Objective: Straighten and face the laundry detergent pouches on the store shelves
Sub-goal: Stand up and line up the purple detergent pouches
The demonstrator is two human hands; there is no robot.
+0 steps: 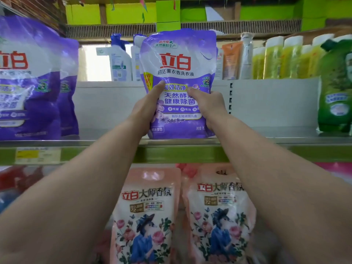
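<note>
Head view, left hand: your left hand [147, 105] was clasped on the lower left edge of the purple pouch [180, 73], thumb laid across its front and the other fingers hidden behind it.
Head view, right hand: your right hand [210, 105] held the lower right edge of the same pouch, thumb pressed on the front near the middle, the remaining fingers wrapped out of sight round the side.
Purple pouch: it stood upright with its printed face toward you, its base touching the front of the upper shelf [266, 139], roughly midway along the part you could see.
Neighbours on the left: two larger purple pouches [28, 79] stood on the same shelf, well apart from the one you held, one behind the other, faces forward.
Neighbours on the right: a green pouch [335, 86] stood at the far right of that shelf.
Behind: white and blue bottles [120, 60], an orange pouch [231, 60] and a row of yellow bottles [285, 58] showed past the white back panel [272, 101].
Shelf edge: a yellow price tag [38, 155] sat on the green strip at the left.
Lower shelf: two pink floral pouches [146, 216] stood side by side below your forearms, just beside each other and facing you.
</note>
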